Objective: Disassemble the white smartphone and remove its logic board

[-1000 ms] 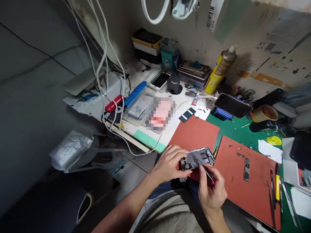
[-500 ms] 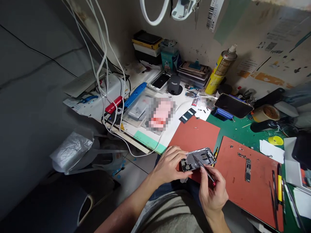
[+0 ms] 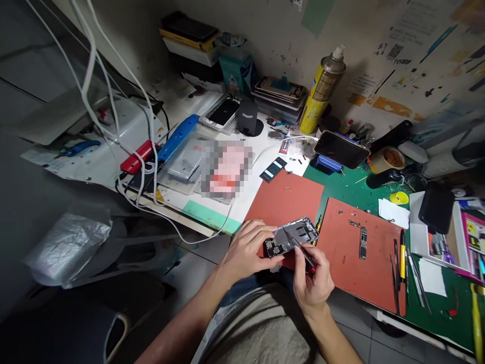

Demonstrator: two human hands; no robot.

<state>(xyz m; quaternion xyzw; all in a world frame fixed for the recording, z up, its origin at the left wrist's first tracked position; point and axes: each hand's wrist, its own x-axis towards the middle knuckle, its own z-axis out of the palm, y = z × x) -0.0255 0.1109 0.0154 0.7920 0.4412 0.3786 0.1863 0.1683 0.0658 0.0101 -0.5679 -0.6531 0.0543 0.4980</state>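
My left hand (image 3: 248,247) is closed on the left end of an opened phone housing (image 3: 280,239), thumb on the near edge and fingers along the far edge. Small parts show at the housing's left end, and its flat inside is grey. In my right hand (image 3: 313,280) is a pair of dark tweezers (image 3: 302,247), pinched between thumb and fingers. Their tips point up and left into the housing and appear to touch its inner face. Something red shows by the right fingers. A loose logic board (image 3: 362,242) lies on the right red mat.
Two red mats (image 3: 288,197) lie on the bench. Behind them stand a phone on a blue holder (image 3: 341,149) and a yellow spray can (image 3: 321,91). Several tools, among them a yellow-and-black pen-like tool (image 3: 402,258), lie at right. White cables (image 3: 113,121) hang at left.
The camera view has shifted right, so everything appears further left. Both hands keep their holds on the housing and the tweezers, with the tips still inside the housing.
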